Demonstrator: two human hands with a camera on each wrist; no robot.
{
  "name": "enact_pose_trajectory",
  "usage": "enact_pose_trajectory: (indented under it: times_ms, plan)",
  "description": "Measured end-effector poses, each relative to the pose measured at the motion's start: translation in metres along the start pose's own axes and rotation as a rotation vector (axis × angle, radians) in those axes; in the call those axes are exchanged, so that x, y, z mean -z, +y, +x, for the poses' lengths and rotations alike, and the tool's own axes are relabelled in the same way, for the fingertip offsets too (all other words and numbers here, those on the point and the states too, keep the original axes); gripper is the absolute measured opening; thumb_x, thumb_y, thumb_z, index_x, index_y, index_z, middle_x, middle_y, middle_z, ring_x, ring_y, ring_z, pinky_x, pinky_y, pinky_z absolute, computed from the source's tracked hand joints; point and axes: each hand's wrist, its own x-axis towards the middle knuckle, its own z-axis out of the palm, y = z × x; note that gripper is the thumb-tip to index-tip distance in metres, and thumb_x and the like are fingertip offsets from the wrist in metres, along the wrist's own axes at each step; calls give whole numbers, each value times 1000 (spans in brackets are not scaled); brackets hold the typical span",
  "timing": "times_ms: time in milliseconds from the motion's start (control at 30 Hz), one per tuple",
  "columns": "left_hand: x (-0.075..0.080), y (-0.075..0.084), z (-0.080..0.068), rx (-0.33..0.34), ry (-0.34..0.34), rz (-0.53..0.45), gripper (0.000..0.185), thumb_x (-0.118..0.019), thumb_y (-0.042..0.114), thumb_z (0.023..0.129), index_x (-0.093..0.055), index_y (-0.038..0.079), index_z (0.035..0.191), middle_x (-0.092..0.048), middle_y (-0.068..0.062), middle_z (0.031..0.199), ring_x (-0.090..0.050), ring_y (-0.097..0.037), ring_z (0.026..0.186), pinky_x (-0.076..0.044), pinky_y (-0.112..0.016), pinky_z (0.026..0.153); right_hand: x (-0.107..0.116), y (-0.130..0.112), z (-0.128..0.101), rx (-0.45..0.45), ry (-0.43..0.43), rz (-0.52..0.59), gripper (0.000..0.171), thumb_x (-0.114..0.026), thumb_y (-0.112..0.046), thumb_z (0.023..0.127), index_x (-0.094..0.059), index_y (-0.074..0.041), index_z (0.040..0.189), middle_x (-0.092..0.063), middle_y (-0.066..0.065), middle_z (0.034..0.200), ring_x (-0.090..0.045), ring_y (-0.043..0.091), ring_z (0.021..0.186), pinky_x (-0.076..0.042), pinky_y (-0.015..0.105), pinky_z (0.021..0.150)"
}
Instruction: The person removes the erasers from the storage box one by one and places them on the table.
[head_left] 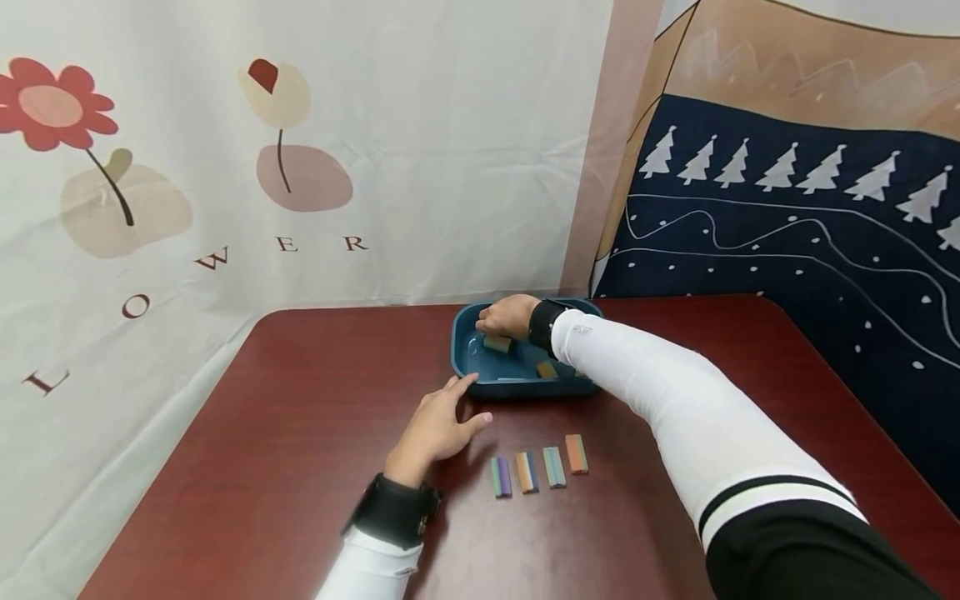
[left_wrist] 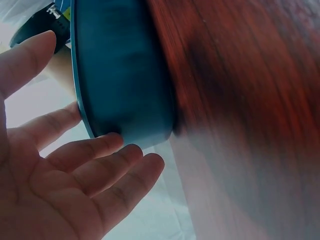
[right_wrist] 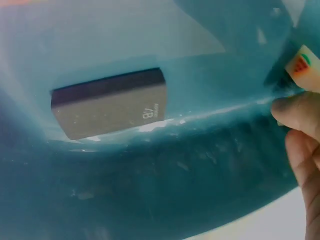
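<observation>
Stretching under both arms, the dark red counter [head_left: 300, 433] carries everything. On it, at the left hand's [head_left: 438, 425] fingertips and around the right hand [head_left: 508, 315], sits a blue tray [head_left: 525, 386]. The left hand lies released, fingers straight, their tips touching the tray's near left corner; the left wrist view shows those fingers [left_wrist: 107, 165] against the tray's outer wall [left_wrist: 125, 75].

The right hand is inside the tray at its far side, fingers curled downward over a small block [head_left: 497, 342]. Whether it already grips that block I cannot tell, since the head view hides the fingertips and the right wrist view shows only two fingers [right_wrist: 300, 140] by the tray wall, with a grey-and-dark block [right_wrist: 110, 102] lying flat on the tray floor apart from them. A second small block [head_left: 546, 369] lies in the tray nearer the person than the right hand.

Just right of the left hand, four striped blocks [head_left: 538, 467] stand in a row on the counter.

My reading: blocks are being taken from the tray and lined up, and this is the reach for another one. The next move calls for a firm pinch, then lifting clear of the tray wall while the left hand steadies the tray.
</observation>
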Motion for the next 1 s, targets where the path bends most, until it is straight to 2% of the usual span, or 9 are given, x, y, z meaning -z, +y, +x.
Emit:
enact_pose_trajectory:
  times_ms: [133, 233, 433, 567, 700, 867, 1000]
  plan:
    - [1, -2, 4, 3, -6, 12, 65, -66, 35, 93, -41, 13, 149, -37, -19, 151, -38, -44, 132, -35, -59, 103, 6, 1, -7, -118, 3, 63, 21, -67, 0, 90, -66, -6, 111, -67, 9, 98, -66, 20, 87, -55, 30, 76]
    - [3, -3, 8, 4, -6, 19, 66, -65, 36, 93, -39, 14, 150, -35, -19, 151, -37, -44, 134, -34, -58, 104, 12, 3, -12, -201, 1, 150, 21, -66, 0, 91, -67, -4, 112, -66, 10, 99, -66, 21, 88, -55, 31, 77]
    - [3, -6, 13, 1, -23, 25, 66, -65, 36, 94, -38, 14, 151, -33, -20, 152, -34, -46, 134, -32, -59, 105, 28, 1, -27, -320, -23, 364, 23, -62, 3, 91, -67, 0, 113, -62, 12, 102, -63, 24, 92, -53, 32, 78]
    - [0, -7, 16, 8, -54, 29, 67, -64, 37, 94, -37, 15, 151, -32, -20, 153, -32, -45, 136, -31, -59, 106, 35, -5, -46, -397, -15, 495, 32, -65, 2, 86, -65, 1, 117, -61, 13, 108, -61, 26, 98, -52, 35, 83]
    - [-3, -7, 22, 5, -62, 40, 68, -64, 37, 94, -36, 15, 152, -31, -21, 153, -32, -45, 136, -31, -58, 107, 41, -10, -67, -462, 21, 590, 42, -70, 0, 79, -59, 1, 120, -61, 14, 111, -58, 27, 99, -51, 38, 83]
    - [-1, -12, 30, -1, -70, 56, 70, -64, 38, 94, -34, 14, 152, -30, -22, 153, -32, -44, 136, -30, -56, 107, 48, -18, -88, -546, 69, 666, 49, -76, -5, 77, -57, 1, 122, -58, 15, 112, -55, 28, 96, -51, 39, 80]
    - [2, -18, 32, 0, -78, 47, 70, -63, 38, 95, -33, 14, 153, -28, -22, 153, -31, -45, 137, -29, -58, 107, 50, -28, -103, -572, 153, 732, 49, -74, -4, 77, -59, 2, 124, -56, 15, 114, -55, 28, 95, -52, 39, 77]
